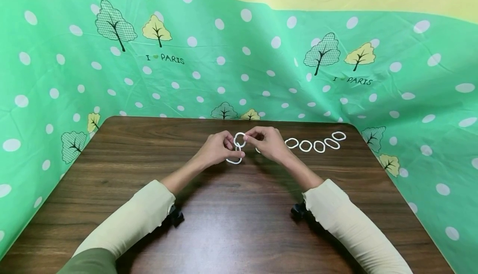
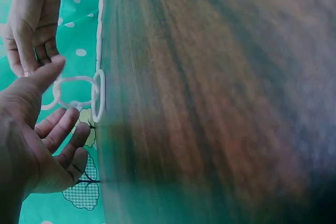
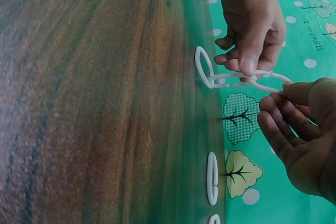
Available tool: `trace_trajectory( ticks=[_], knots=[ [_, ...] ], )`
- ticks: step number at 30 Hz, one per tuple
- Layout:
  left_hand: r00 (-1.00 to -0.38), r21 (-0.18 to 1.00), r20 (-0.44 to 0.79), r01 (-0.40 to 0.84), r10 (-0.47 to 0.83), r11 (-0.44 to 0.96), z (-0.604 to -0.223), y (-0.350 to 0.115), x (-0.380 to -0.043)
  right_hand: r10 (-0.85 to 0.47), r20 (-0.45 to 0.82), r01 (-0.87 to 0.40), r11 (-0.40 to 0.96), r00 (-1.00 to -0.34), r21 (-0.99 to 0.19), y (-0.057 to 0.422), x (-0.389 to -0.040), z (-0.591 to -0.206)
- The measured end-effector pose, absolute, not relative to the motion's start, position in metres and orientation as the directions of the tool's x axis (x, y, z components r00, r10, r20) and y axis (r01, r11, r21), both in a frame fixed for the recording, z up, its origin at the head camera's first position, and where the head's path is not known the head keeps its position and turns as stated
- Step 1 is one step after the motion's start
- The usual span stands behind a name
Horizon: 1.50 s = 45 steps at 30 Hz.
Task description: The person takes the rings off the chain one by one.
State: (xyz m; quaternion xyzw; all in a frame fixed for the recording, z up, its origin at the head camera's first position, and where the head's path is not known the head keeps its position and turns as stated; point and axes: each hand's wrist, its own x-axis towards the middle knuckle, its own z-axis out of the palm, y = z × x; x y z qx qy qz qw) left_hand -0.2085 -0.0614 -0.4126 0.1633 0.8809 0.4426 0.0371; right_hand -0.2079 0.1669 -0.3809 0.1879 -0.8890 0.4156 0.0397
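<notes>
Several white oval links hang together in a short chain between the hands. My right hand [image 1: 270,143] pinches the upper link [image 1: 234,140] between thumb and index finger. On the other side, my left hand [image 1: 216,147] holds the middle link [image 3: 228,75] between thumb and fingers, partly covering it. The lowest link [image 1: 234,163] hangs from the middle one, close over the table in the head view. In the right wrist view, the left thumb lies where the upper and middle links meet.
A curved row of loose white links [image 1: 300,146] lies on the brown wooden table [image 1: 239,224] to the right; one loose link [image 1: 257,151] is mostly hidden behind the right hand. A green dotted curtain [image 1: 209,79] surrounds the table's back and sides.
</notes>
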Motion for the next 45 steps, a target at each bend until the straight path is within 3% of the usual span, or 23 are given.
trace_trajectory(
  ticks=[9, 17, 27, 45],
  knots=[
    [-0.940, 0.796, 0.059, 0.247, 0.335, 0.552, -0.411, -0.067, -0.211, -0.303, 0.228, -0.369, 0.582, -0.925, -0.724, 0.165, -0.208, -0.381],
    [-0.920, 0.787, 0.093, 0.302, 0.381, 0.538, -0.433, -0.069, -0.233, -0.312, 0.240, -0.385, 0.589, -0.919, -0.710, 0.163, -0.208, -0.381],
    [-0.916, 0.791, 0.096, 0.308, 0.390, 0.528, -0.411, -0.068, -0.215, -0.324, 0.236, -0.390, 0.582, -0.916, -0.714, 0.168, -0.208, -0.385],
    [-0.900, 0.799, 0.128, 0.342, 0.417, 0.495, -0.408, -0.069, -0.213, -0.333, 0.195, -0.372, 0.632, -0.923, -0.680, 0.170, -0.203, -0.386]
  ],
)
